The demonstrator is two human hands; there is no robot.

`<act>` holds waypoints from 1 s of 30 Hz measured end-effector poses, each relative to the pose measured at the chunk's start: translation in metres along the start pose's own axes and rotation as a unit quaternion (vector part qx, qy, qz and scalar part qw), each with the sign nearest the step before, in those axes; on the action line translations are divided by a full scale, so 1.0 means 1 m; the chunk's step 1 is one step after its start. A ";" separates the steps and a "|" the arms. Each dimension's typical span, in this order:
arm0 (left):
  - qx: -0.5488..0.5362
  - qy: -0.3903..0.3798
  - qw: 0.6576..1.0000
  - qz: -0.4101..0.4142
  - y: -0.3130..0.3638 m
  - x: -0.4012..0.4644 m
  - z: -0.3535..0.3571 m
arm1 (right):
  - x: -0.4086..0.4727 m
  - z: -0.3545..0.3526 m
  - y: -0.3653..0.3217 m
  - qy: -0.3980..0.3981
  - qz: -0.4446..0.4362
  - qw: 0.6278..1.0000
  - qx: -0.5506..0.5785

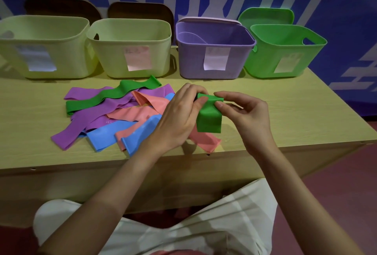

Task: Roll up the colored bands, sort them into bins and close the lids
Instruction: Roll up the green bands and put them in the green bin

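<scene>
Seen from above a pale wooden table (pixel 285 112). Held over its middle, clear of the surface: a green band (pixel 209 119), top edge pinched and partly rolled, loose tail hanging. Left hand (pixel 179 116) closed on the band's upper left corner, thumb and fingertips pressing the roll. Right hand (pixel 244 112) closed on the upper right corner with thumb and forefinger, other fingers spread loose.

To the left, lying flat in an overlapping heap: a second green band (pixel 114 95), purple bands (pixel 98 116), salmon-pink bands (pixel 146 110), blue bands (pixel 114 132).

Along the back edge, four open bins with paper labels: two pale yellow bins (pixel 130 50), a purple bin (pixel 214 57), a green bin (pixel 283 50). Lids propped behind them.

Judged thin, soft, floppy and light; probably stretchy and a little slick, so likely to spring open. Best gripped at both ends of the rolled edge, kept taut and even while winding down the tail.
</scene>
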State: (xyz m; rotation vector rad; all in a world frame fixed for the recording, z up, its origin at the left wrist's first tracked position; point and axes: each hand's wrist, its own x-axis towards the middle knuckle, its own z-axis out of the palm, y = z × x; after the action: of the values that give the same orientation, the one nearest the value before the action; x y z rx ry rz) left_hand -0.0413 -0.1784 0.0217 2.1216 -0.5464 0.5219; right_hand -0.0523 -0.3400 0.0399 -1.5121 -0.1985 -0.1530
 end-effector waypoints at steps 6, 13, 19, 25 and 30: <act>-0.084 0.007 0.992 -0.097 0.002 0.003 0.002 | 0.000 0.002 0.001 -0.024 -0.060 0.995 -0.071; -0.163 -0.013 0.974 -0.154 0.004 0.011 -0.002 | 0.006 0.000 0.006 -0.021 -0.147 0.967 -0.206; 0.078 0.038 0.996 -0.010 0.006 0.002 0.000 | 0.009 0.003 -0.001 -0.013 -0.009 0.999 -0.048; 0.117 0.063 0.989 0.065 0.001 0.002 -0.001 | 0.007 0.000 -0.003 -0.066 0.137 0.983 0.098; 0.059 0.034 0.995 0.068 0.002 0.001 -0.004 | 0.008 -0.004 -0.004 -0.062 0.095 0.993 0.037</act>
State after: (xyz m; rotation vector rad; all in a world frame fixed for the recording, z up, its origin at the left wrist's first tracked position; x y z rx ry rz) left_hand -0.0424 -0.1765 0.0252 2.1795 -0.6383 0.7178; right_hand -0.0455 -0.3441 0.0452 -1.4590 -0.1573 0.0997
